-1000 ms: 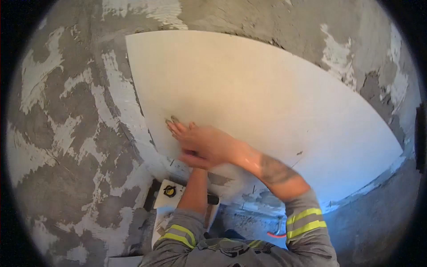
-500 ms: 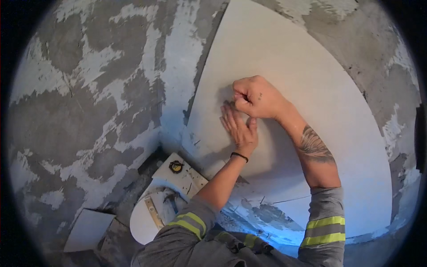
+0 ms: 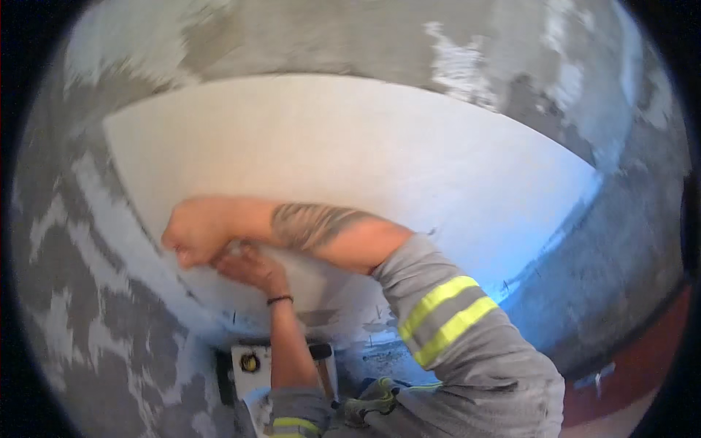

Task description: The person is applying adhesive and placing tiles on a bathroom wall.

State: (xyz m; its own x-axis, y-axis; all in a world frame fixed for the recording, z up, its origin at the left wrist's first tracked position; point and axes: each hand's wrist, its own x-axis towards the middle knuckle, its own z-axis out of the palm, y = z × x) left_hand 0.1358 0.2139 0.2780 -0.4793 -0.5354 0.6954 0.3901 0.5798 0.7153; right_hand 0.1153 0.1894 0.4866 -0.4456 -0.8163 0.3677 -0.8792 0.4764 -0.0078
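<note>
A large pale tile or panel lies against the rough plastered wall. My left hand is open, its fingers stretched out along the panel's left part, a dark band round the wrist. Just above and left of it, my right hand is closed in a fist close to the panel's left edge, somewhat blurred. Nothing shows in the fist. The right forearm crosses over the panel and partly covers the left fingers.
Below my left forearm is a white ledge-like surface with a round black-and-yellow tape measure on it. A tool with a black head and wooden handle lies beside the forearm. Patchy grey wall surrounds the panel. A red surface shows at the lower right.
My view has turned, so the panel now spreads wide across it. The right fist has moved left relative to the left hand, nearer the panel's edge. The left hand stays at the panel.
</note>
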